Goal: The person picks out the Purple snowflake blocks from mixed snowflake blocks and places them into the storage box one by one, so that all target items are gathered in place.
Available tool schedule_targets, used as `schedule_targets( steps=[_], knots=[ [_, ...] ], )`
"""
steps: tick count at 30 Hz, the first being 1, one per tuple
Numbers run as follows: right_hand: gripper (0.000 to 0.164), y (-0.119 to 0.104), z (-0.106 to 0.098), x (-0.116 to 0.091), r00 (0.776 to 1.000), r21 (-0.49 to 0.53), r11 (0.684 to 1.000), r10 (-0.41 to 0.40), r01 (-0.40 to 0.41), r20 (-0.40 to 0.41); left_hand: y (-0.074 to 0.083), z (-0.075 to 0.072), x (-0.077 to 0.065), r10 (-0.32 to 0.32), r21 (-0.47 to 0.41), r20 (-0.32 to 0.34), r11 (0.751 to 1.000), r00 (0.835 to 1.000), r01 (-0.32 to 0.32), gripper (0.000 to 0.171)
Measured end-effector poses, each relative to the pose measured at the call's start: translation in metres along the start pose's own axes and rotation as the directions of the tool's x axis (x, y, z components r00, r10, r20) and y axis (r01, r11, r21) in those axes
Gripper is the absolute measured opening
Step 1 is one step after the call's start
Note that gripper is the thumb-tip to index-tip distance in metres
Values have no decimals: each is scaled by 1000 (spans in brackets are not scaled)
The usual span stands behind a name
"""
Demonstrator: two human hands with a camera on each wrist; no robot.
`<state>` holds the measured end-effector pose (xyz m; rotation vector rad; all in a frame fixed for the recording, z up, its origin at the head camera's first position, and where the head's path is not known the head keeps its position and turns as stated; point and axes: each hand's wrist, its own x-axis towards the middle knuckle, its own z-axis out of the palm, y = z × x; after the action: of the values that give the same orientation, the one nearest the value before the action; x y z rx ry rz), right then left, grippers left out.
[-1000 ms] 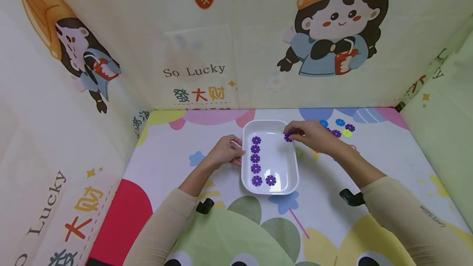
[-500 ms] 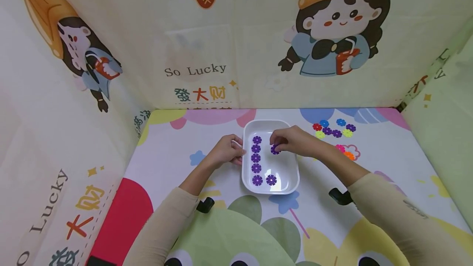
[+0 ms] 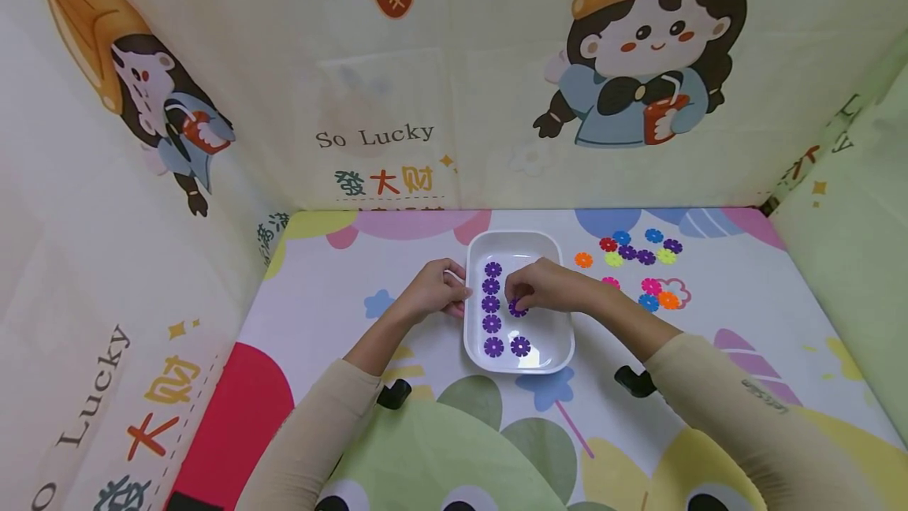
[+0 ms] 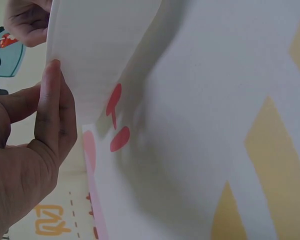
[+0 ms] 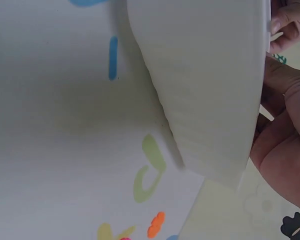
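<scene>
A white tray point(image 3: 548, 353) stands on the table, its inside open to the head view. My left hand point(image 3: 434, 290) holds its left rim; in the left wrist view the fingertips point(image 4: 52, 75) meet the tray's outer wall point(image 4: 95, 45). Several purple flower-shaped discs point(image 3: 491, 303) form a column along the tray's left side, and one more purple disc point(image 3: 520, 346) lies right of the bottom one. My right hand point(image 3: 549, 286) reaches over the right rim and pinches another purple disc point(image 3: 519, 308) above that one. The right wrist view shows this hand point(image 5: 285, 115) behind the tray wall, its disc hidden.
Loose flower discs in several colours lie right of the tray, among them an orange one point(image 3: 583, 259), a red one point(image 3: 608, 244) and a blue one point(image 3: 649, 303). A printed cloth covers the table point(image 3: 340, 274), and printed curtains point(image 3: 496, 101) stand behind and beside it.
My right hand has carried the purple disc from the tray's upper right rim leftward and down, into the tray's middle. The left hand and the tray have stayed in place.
</scene>
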<state>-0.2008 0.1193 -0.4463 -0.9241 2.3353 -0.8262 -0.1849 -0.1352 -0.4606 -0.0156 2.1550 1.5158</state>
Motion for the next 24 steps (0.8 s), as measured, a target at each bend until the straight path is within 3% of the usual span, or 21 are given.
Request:
schedule_targets(
  steps=[11,24],
  knots=[
    [8,4,15,10,995,-63,998,19,-12,101,-1,1,-1,13,-16,3,1000,1000,-12,29],
    [9,-1,20,13,987,-149,987,87,-67,135,0,1,-1,15,-6,5,1000,1000,-15,29]
  ],
)
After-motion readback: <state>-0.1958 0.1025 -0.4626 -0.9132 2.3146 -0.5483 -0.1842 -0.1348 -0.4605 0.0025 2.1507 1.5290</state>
